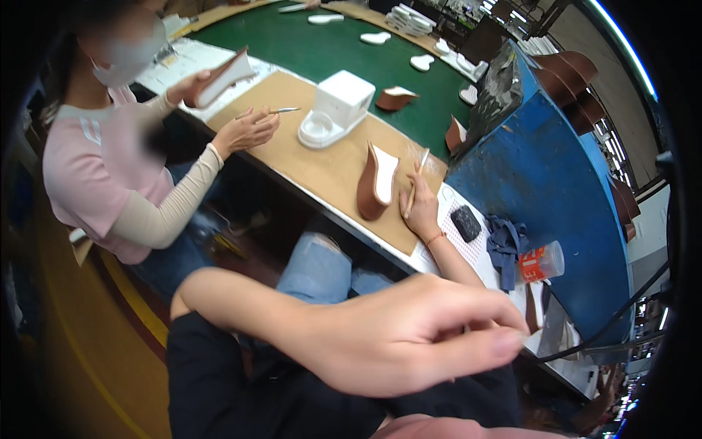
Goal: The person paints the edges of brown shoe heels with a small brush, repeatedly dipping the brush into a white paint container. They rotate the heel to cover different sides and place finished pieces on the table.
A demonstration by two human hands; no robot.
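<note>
My left hand [395, 336] is raised close in the foreground, thumb and forefinger pressed together. Whatever it might hold is hidden. Beyond it, my right hand [422, 208], with a thin band at the wrist, rests by the bench's brown covering [314, 175], closed on a slim wooden-handled brush [425, 158]. Just left of that hand stands a brown wedge shoe sole [371, 190] with a white upper face. Behind the sole, a white box-shaped container [344, 99] with a round cup at its front sits on the bench.
A co-worker [102, 168] at left holds another wedge sole [219, 80] and a brush [285, 110]. White sole pieces [375, 38] lie on the green surface [292, 36] behind. At right are a blue machine [548, 175], black block [466, 223], cloth [504, 245] and clear cup [541, 262].
</note>
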